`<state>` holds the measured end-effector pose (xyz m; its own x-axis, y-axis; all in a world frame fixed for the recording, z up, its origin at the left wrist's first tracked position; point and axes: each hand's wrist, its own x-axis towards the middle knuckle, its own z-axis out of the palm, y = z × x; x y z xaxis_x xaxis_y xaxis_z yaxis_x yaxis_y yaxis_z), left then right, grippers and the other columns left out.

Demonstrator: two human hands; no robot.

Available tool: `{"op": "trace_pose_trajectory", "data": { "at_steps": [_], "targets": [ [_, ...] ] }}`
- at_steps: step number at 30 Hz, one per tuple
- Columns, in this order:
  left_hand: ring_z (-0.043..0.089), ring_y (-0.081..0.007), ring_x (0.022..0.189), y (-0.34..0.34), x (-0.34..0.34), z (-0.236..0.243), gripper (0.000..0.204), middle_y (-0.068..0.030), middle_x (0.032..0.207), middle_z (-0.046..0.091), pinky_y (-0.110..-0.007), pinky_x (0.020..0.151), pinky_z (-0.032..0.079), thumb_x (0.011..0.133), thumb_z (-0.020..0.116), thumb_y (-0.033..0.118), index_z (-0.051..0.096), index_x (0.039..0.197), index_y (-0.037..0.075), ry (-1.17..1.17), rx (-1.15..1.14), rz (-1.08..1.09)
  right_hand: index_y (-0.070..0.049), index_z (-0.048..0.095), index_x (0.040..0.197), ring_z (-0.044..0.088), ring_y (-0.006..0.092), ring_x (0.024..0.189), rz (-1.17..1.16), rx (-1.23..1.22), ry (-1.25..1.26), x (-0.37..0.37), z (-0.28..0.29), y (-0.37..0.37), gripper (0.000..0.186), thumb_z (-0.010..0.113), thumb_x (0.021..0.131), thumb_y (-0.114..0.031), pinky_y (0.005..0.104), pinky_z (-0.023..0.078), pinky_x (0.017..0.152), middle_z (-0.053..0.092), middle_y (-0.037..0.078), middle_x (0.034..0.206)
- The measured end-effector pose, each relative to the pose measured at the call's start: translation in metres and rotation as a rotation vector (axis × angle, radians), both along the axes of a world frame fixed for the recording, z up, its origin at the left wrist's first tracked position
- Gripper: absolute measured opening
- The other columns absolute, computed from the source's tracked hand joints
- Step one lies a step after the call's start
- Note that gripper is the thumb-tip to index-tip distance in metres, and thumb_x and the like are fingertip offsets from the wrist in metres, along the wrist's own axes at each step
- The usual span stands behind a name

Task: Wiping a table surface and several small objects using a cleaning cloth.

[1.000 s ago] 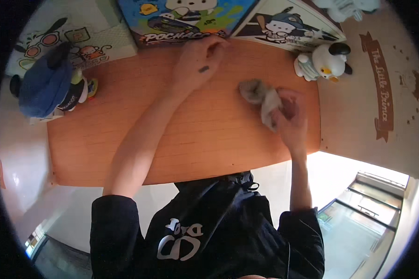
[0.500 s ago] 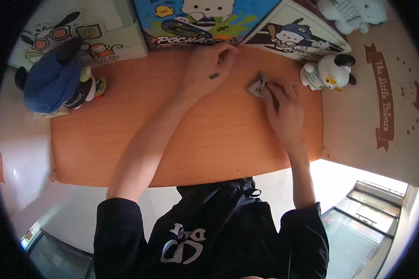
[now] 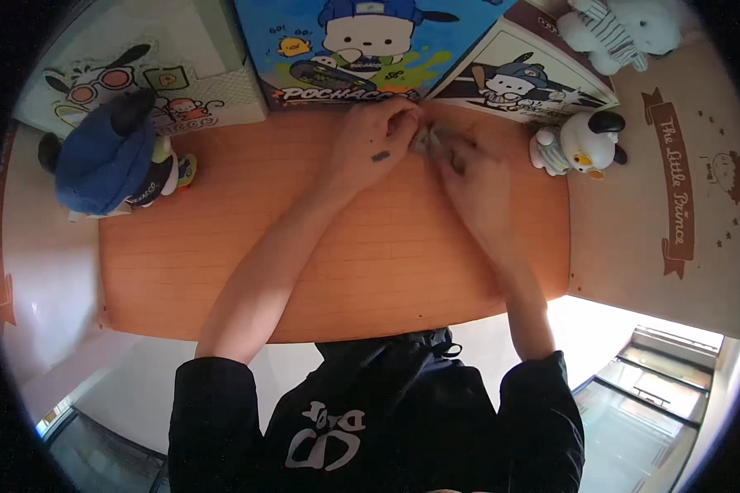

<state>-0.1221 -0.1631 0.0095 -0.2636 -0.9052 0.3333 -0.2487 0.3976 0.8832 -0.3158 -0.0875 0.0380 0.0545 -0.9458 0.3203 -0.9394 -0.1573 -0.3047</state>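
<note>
cloth [image 3: 426,141], grey and crumpled, lies on the orange-brown tabletop [image 3: 345,255] at about one o'clock from the middle of the view, in the gap between the two hands. the right hand [image 3: 475,181], at two o'clock, has its fingers closed around the cloth, palm side toward the wood, and its forearm comes in from five o'clock. the left hand [image 3: 380,138], at twelve o'clock, rests with its fingers curled inward and a dark mark on its back; motion blur and the small size of the cloth there mean i cannot tell whether these fingers grip its edge or merely sit beside it. just beyond the left hand at twelve o'clock stands a blue box [image 3: 448,45] with a cartoon dog on its front. a white box [image 3: 489,99] with a dark picture panel leans at an angle between one and two o'clock, and near it at two o'clock is a white dog figurine [image 3: 548,153] with black ears. a white plush toy [image 3: 654,29] is farther out, past that box. between nine and ten o'clock stands a figurine in a blue hat [image 3: 99,160], in front of a pale box [image 3: 230,99] bearing a dog in pink glasses. a black top [image 3: 419,419] fills six o'clock.
</note>
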Motion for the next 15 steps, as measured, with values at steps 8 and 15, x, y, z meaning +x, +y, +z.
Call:
{"op": "trace_pose_trajectory", "data": {
  "at_steps": [8, 15],
  "targets": [
    [0.058, -0.0133, 0.066, 0.007, -0.011, 0.006, 0.019, -0.002, 0.081, 0.074, -0.028, 0.062, 0.046, 0.104, 0.067, 0.012, 0.079, 0.117, 0.004, 0.066, 0.105, -0.096, -0.008, 0.081, 0.106, 0.067, 0.0356, 0.089, -0.062, -0.125, 0.035, -0.031, -0.01, 0.007, 0.02, 0.077, 0.096, -0.025, 0.0423, 0.056, 0.074, 0.066, 0.014, 0.11],
    [0.059, -0.0145, 0.065, 0.012, -0.001, -0.007, 0.019, -0.0031, 0.081, 0.074, -0.03, 0.061, 0.047, 0.104, 0.067, 0.013, 0.079, 0.115, 0.004, 0.043, 0.035, -0.029, -0.01, 0.081, 0.11, 0.066, 0.0263, 0.087, -0.22, 0.248, -0.202, -0.015, 0.036, 0.064, 0.015, 0.077, 0.099, -0.019, 0.0404, 0.053, 0.072, 0.074, 0.01, 0.121]
  ]
}}
